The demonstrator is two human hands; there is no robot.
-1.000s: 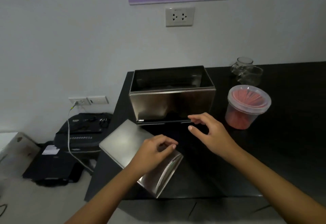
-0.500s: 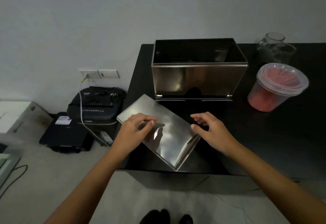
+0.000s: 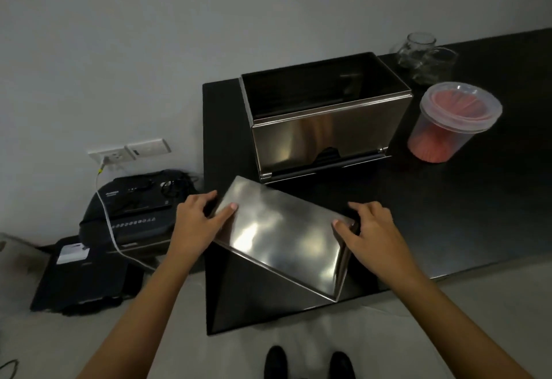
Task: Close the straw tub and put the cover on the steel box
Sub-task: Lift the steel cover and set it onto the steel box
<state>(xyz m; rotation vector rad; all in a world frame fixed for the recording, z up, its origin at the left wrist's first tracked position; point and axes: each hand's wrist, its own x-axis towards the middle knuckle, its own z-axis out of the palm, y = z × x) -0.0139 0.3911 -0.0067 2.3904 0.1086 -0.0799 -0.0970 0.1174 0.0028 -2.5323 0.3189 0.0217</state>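
Black bench (image 3: 448,214): my left hand (image 3: 195,223) and right hand (image 3: 369,229) grip the shiny steel rectangular cover's (image 3: 280,235) short ends, its long axis skewed to the open steel box (image 3: 325,128) just beyond.

White wall (image 3: 119,50), black counter (image 3: 478,214), grey floor (image 3: 35,348), dim

The cover (image 3: 283,235) and the steel box (image 3: 322,136) were plain shiny silver, the box dark inside, on a black table (image 3: 478,214). The straw tub (image 3: 451,125) was clear plastic over red-orange straws, the wall (image 3: 119,50) pale grey.
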